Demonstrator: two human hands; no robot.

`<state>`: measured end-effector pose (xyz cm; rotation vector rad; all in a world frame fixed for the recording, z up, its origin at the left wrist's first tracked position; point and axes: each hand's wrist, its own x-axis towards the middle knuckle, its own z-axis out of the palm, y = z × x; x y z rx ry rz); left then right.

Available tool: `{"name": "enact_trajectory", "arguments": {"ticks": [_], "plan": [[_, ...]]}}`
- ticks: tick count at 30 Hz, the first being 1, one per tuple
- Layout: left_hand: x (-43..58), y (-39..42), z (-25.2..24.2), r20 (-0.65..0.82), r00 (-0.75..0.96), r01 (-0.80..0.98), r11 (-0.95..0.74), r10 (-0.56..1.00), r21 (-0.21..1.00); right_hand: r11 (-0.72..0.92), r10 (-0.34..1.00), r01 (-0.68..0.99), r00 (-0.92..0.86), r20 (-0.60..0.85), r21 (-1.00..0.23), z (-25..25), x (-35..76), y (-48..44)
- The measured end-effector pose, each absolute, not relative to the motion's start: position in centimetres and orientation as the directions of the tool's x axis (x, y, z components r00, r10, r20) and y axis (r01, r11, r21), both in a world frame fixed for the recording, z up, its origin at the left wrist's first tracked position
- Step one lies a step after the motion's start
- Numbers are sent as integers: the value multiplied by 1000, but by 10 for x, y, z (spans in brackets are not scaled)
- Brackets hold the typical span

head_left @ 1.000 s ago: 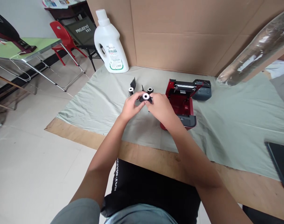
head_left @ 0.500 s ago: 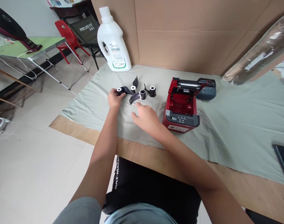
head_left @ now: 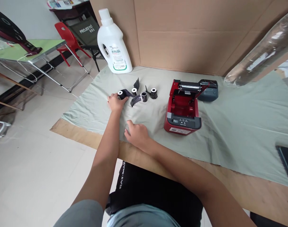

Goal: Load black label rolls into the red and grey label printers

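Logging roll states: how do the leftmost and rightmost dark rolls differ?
The leftmost roll has the left hand at it; the rightmost roll is untouched. The leftmost roll's strip trails right; the rightmost roll's strip trails left. Both are dark, with a white ring on top.

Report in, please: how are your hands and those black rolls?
Left hand on leftmost black roll. Right hand empty, apart from the rolls. Three other rolls close on that roll's right.
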<state>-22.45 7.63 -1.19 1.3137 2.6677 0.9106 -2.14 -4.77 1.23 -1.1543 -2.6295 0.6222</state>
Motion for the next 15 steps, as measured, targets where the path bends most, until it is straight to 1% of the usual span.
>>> {"name": "enact_trajectory", "arguments": {"ticks": [3,5,8,9,11,15], "plan": [[-223,73,-11,244,-662,679,429,709,595,593,747,654,-665,16,-470,12,-21,-46],[-219,71,-8,351,-677,678,364,647,639,579,754,658,-657,7,-481,12,-22,-45],[-210,67,1,554,-622,750,218,553,624,555,766,661,-643,0,-505,11,-23,-44],[-207,67,5,591,-583,776,168,558,608,543,772,663,-635,-4,-516,11,-23,-44],[-201,69,13,604,-504,809,94,618,580,518,785,665,-620,-11,-538,10,-24,-44],[-195,83,29,517,-333,872,49,788,487,491,801,664,-599,-7,-564,10,-24,-43]]}}
